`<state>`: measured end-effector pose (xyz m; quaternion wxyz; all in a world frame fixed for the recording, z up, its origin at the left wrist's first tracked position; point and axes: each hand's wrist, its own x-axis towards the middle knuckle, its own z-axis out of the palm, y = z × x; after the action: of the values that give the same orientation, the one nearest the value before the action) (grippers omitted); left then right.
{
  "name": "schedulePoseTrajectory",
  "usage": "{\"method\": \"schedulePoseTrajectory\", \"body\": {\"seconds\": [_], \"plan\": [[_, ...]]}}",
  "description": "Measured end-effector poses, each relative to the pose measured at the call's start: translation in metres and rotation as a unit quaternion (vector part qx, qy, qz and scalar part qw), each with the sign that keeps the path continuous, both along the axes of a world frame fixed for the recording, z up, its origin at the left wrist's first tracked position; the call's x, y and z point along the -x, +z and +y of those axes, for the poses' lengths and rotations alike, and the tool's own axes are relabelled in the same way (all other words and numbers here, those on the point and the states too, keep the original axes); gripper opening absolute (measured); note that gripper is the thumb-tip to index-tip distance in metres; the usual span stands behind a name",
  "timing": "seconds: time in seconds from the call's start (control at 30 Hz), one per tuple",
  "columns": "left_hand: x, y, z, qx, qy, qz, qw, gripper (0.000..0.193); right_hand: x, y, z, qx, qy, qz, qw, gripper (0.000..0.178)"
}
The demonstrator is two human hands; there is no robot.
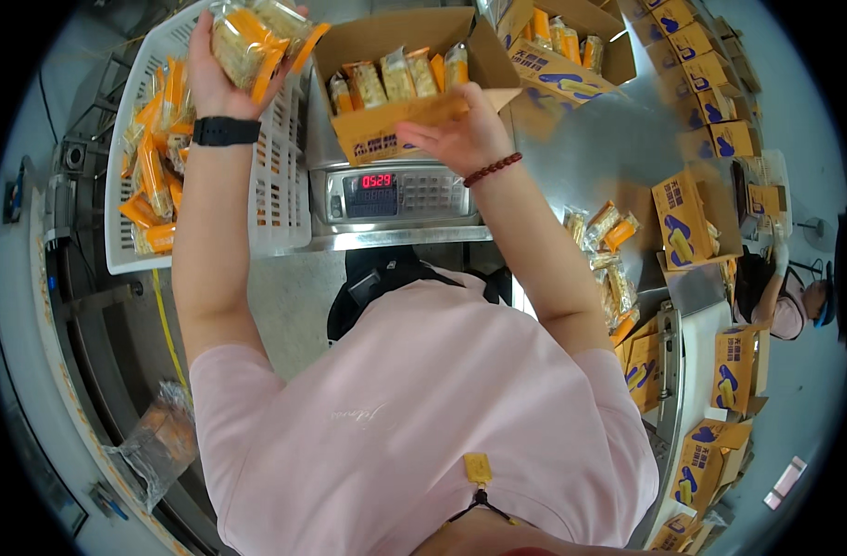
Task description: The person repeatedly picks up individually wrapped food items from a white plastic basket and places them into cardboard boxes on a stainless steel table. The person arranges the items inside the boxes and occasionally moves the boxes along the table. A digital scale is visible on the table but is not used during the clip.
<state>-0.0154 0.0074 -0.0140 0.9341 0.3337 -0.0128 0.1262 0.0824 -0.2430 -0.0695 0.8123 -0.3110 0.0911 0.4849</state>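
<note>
My left hand (pixel 221 88), with a dark watch band at the wrist, is raised at the upper left and closed around several clear-and-orange snack packets (pixel 243 46). It is over the edge of a white plastic basket (pixel 280 199) that contains many similar packets (pixel 152 176). An open cardboard box (pixel 368 146) sits on a digital scale (pixel 395 193) with a red lit display. Packets (pixel 397 76) stand in a row inside the box. By the box's front flap, my right hand (pixel 470 132) has its fingers stretched out, holding nothing; whether it touches the flap I cannot tell.
Another box of packets (pixel 571 63) stands at the far right of the scale. Loose packets (pixel 611 269) lie on the steel table (pixel 571 157) beside my right forearm. More boxes (pixel 687 218) line the right side, where another person (pixel 784 296) is at work.
</note>
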Motion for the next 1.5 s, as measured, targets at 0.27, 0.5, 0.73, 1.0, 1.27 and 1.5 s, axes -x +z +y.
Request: {"method": "schedulePoseTrajectory", "body": {"seconds": [0.27,0.5,0.73,1.0,1.27,1.5], "plan": [[-0.014,0.017,-0.036,0.044,0.172,0.144,0.974,0.071,-0.010,0.019,-0.105,-0.033,-0.135,-0.060,0.988,0.040],[-0.004,0.014,-0.038,0.057,0.071,0.091,0.992,0.067,-0.093,-0.031,-0.141,0.055,-0.242,-0.031,0.968,0.038],[-0.016,0.011,-0.044,0.046,-0.014,0.012,0.999,0.067,-0.198,-0.107,-0.067,-0.083,-0.305,-0.189,0.930,0.045],[-0.016,0.011,-0.050,0.019,0.179,0.180,0.967,0.064,-0.217,-0.033,-0.211,0.867,-0.029,-0.477,0.145,0.054],[-0.027,0.032,-0.065,0.002,0.155,0.138,0.978,0.065,-0.195,0.004,-0.400,0.908,0.112,-0.396,0.080,0.027],[-0.020,0.021,-0.058,0.009,0.125,0.120,0.985,0.063,-0.108,0.110,-0.253,0.544,-0.014,-0.837,0.056,0.017]]}}
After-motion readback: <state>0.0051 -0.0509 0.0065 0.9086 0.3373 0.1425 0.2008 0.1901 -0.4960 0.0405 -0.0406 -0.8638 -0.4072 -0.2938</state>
